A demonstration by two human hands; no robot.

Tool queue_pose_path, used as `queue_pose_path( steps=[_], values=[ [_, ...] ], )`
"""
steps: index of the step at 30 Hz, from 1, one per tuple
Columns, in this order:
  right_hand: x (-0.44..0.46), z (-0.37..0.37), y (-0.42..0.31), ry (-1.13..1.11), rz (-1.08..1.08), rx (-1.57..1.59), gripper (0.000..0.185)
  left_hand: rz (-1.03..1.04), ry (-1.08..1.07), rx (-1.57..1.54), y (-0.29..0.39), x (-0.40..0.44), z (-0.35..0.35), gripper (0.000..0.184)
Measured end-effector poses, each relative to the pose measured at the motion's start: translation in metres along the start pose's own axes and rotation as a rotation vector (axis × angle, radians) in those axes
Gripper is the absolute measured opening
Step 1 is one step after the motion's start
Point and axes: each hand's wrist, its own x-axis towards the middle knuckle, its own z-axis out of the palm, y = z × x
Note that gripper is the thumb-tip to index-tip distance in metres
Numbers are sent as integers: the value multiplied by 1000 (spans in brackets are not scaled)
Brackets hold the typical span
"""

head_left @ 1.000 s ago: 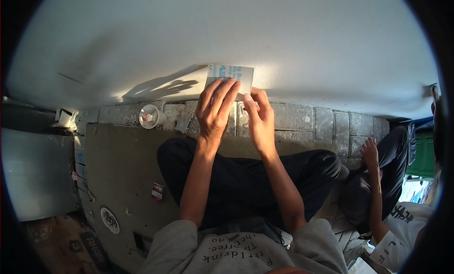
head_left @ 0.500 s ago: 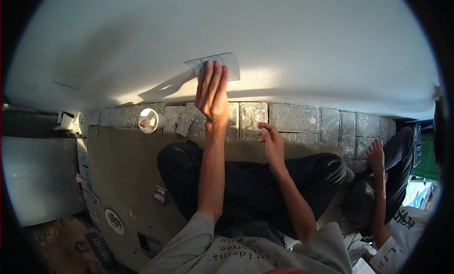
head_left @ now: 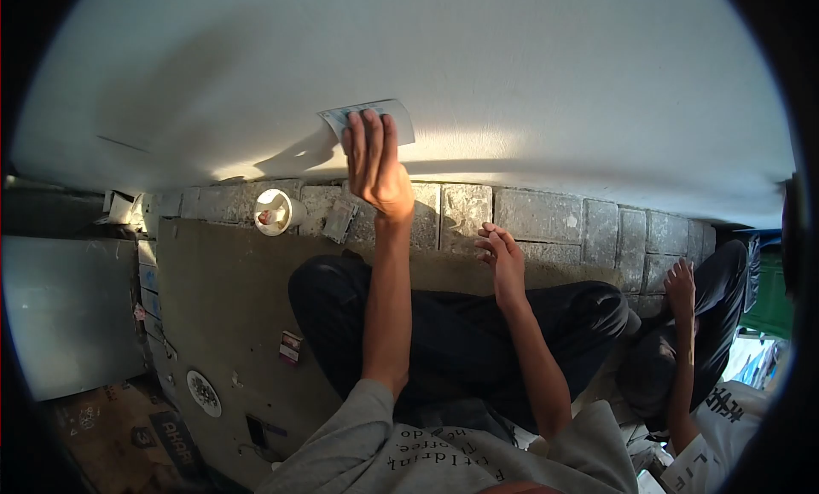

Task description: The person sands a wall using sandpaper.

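My left hand (head_left: 375, 165) lies with its fingers stretched over a sheet of sandpaper (head_left: 401, 129) and presses it against the white wall (head_left: 529, 93). The sheet's pale back carries bluish print, and one corner curls away from the wall. Whether my thumb grips the edge is hidden. Above my knee, apart from the wall, my right hand (head_left: 505, 268) hangs with loosely bent fingers and nothing visible in it.
A white tub (head_left: 293, 212) with something inside stands by the wall on paving blocks (head_left: 537, 214). A cigarette pack (head_left: 290, 347) and a speckled plate (head_left: 204, 393) lie on the floor at left. Another person (head_left: 680, 289) sits close on the right.
My left hand and the sandpaper have slid a little to the left along the wall. My right hand has shifted slightly right and its fingers have drawn closer together.
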Motion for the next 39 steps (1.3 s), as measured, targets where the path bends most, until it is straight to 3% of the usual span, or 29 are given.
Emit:
queue_pose_path(
  steps=[1, 3, 4, 7, 8, 11, 13, 15, 17, 19, 21, 23, 24, 25, 27, 29, 30, 31, 33, 35, 39],
  values=[
    [1, -2, 0, 6, 14, 45, 28, -2, 1, -1, 8, -3, 1, 23],
    [2, -2, 0, 1, 22, 59, 28, 87, -141, -297, 34, -14, 5, 23],
    [2, -1, 1, -8, 31, 73, 28, 254, -168, -278, 40, -17, 11, 25],
    [0, -2, 1, -30, 79, 173, 27, 171, -237, -205, 22, -14, 1, 25],
    [1, -4, 0, -28, 79, 169, 27, 74, -66, -208, 10, -10, 10, 26],
    [3, -7, -2, 32, 98, 189, 27, -20, -10, -43, 2, 20, -1, 24],
    [3, -5, -4, 25, 101, 199, 28, 22, -95, -290, 30, 7, 6, 23],
    [4, -5, -1, 6, 116, 212, 28, 225, -255, -296, 56, 13, -1, 21],
    [4, -9, 0, -8, 130, 219, 29, 271, -194, -224, 39, 9, 5, 25],
    [4, -12, 1, -11, 120, 225, 30, 36, -46, -185, 11, 16, 5, 26],
    [5, -13, -1, -1, 115, 245, 31, -55, 27, -20, -8, 36, -4, 31],
    [5, -13, -3, 6, 113, 257, 31, -74, 20, -174, 9, 28, 3, 41],
    [5, -11, -4, -4, 114, 255, 31, -98, -127, -277, 25, 19, 0, 33],
    [4, -9, -4, -16, 116, 252, 31, 119, -121, -253, 44, 16, 5, 28],
    [3, -8, -3, -32, 138, 266, 32, 245, -229, -302, 71, 16, 1, 22],
    [3, -10, -4, -43, 155, 273, 32, 291, -210, -249, 49, 18, 4, 24],
    [3, -11, -5, -31, 156, 285, 32, 145, -133, -230, 37, 24, 2, 33],
    [3, -12, -5, -17, 158, 300, 33, -24, -87, -209, 22, 25, 2, 31],
    [5, -13, -6, 0, 158, 309, 33, -13, 18, -13, 7, 54, -7, 36],
    [6, -12, -7, 12, 159, 314, 33, -129, -62, -167, 27, 46, -5, 32],
    [6, -11, -3, -17, 172, 302, 33, 190, -257, -182, 85, 35, -5, 27]
  ],
)
